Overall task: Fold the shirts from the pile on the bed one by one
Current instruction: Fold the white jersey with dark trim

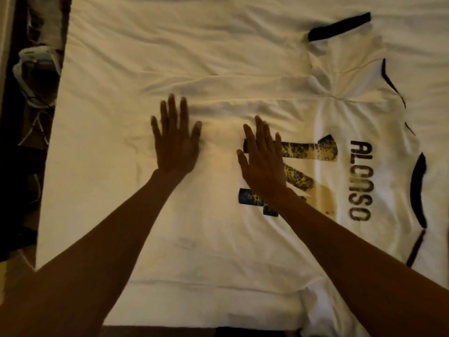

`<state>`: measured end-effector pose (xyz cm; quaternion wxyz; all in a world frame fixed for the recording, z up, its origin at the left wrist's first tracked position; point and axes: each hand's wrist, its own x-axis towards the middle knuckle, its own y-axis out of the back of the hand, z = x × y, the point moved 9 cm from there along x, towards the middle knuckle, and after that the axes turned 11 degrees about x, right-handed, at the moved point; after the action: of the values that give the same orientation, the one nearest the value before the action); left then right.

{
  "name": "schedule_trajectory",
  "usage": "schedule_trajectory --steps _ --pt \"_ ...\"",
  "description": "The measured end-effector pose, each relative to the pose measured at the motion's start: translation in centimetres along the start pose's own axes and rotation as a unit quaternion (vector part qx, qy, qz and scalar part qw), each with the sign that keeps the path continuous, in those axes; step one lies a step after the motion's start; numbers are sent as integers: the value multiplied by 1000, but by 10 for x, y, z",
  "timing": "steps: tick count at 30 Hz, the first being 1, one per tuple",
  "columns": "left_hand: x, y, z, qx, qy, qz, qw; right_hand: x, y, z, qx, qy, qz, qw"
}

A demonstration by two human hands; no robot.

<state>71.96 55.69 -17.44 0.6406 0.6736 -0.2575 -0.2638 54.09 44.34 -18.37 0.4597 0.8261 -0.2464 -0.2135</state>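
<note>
- White shirt (218, 239) lies flat on the bed (145, 32), hem toward its left edge
- Left hand (176, 144) and right hand (263, 164) press it, fingers spread
- The right hand hides part of the printed number (303, 152); near sleeve (320, 310) cut off

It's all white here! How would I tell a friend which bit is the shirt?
Start with the bed, all in white. The shirt lies flat across its middle and right part, under the left hand and right hand, both pressed flat. Unlike the plain bed, it has black cuffs and collar trim, plus ALONSO and a big number printed on it.
</note>
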Motion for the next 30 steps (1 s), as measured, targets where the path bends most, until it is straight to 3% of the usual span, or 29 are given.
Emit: schedule_trajectory --steps 6,10,13,16,18,24,30 --pt "-75 -13 164 -124 -133 -38 983 -59 21 102 -4 -130 38 991" --pt "-104 -36 141 -33 -174 -21 984 -87 24 130 11 -91 30 995" --pt "-96 -39 83 38 -115 -19 992 -104 31 144 7 -97 30 995" --pt "-96 -30 64 35 -44 -33 998 -120 41 159 7 -128 38 991" --pt "-107 -18 95 -17 -39 -37 998 -128 46 166 10 -117 38 992" --pt "-147 -20 262 -117 -187 -66 973 -143 64 197 8 -104 68 992" --pt "-154 -44 275 -74 -191 -71 976 -183 92 277 -17 -174 57 983"
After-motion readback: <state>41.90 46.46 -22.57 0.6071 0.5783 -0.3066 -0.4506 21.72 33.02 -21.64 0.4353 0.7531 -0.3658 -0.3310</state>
